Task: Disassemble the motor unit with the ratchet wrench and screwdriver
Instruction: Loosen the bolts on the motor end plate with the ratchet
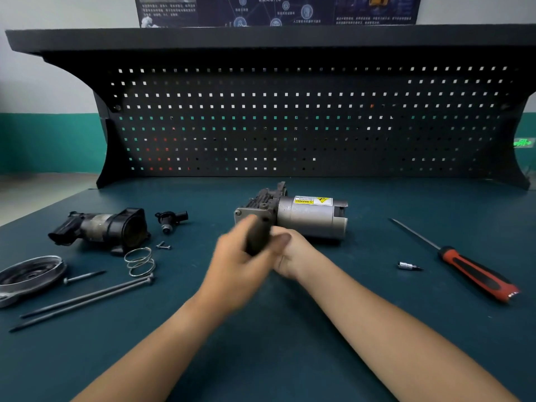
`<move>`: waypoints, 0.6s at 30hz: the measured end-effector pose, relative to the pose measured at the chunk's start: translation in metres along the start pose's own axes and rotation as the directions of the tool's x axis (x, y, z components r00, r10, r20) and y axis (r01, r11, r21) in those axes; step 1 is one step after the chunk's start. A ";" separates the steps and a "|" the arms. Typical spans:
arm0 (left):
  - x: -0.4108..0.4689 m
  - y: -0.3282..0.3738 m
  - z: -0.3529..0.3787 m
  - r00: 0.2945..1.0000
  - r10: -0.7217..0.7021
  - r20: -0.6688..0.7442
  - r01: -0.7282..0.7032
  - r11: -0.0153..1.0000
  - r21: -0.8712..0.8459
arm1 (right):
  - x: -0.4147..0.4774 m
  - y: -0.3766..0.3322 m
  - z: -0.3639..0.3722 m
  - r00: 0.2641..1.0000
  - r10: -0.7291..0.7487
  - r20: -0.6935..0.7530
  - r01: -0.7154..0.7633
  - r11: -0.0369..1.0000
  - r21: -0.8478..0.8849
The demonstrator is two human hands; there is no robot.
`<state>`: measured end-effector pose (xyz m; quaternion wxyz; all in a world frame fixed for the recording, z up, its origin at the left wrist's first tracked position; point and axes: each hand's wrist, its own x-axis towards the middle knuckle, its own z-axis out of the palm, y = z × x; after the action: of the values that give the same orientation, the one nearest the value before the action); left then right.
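Note:
The motor unit (311,216), a grey cylinder with a yellow warning label and a dark finned housing on its left end, lies on its side in the middle of the bench. My left hand (237,256), blurred by motion, grips a dark handle (256,236) that stands at the unit's left end. My right hand (290,250) is curled just below the unit, touching the same handle; what it holds is hidden. The red and black screwdriver (475,274) lies to the right, apart from both hands. A small socket bit (409,266) lies near it.
Removed parts lie at the left: a black motor section (101,227), a small black fitting (171,219), a coil spring (140,261), two loose screws (164,245), a round metal cover (29,275) and long through-bolts (84,298). A black pegboard (290,117) stands behind.

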<state>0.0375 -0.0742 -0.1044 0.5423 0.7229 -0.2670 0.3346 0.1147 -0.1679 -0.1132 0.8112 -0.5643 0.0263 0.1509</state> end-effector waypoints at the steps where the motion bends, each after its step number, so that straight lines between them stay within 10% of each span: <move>1: 0.003 0.001 -0.003 0.990 -0.098 -0.099 0.085 0.988 -0.130 | 0.000 0.000 0.001 1.000 0.015 -0.009 -0.015 1.000 0.005; 7: 0.027 -0.009 -0.027 0.802 -0.514 -0.303 0.235 0.739 -0.631 | 0.003 -0.003 -0.003 0.997 0.060 0.057 -0.062 0.997 0.037; 18: 0.030 -0.022 -0.042 0.526 -0.828 -0.193 0.226 0.355 -0.907 | 0.002 -0.002 -0.004 0.997 0.044 0.059 -0.046 0.998 0.032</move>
<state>0.0648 -0.0289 -0.0862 0.9375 0.2814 0.0869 0.1854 0.1180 -0.1719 -0.1138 0.8174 -0.5453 0.0176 0.1851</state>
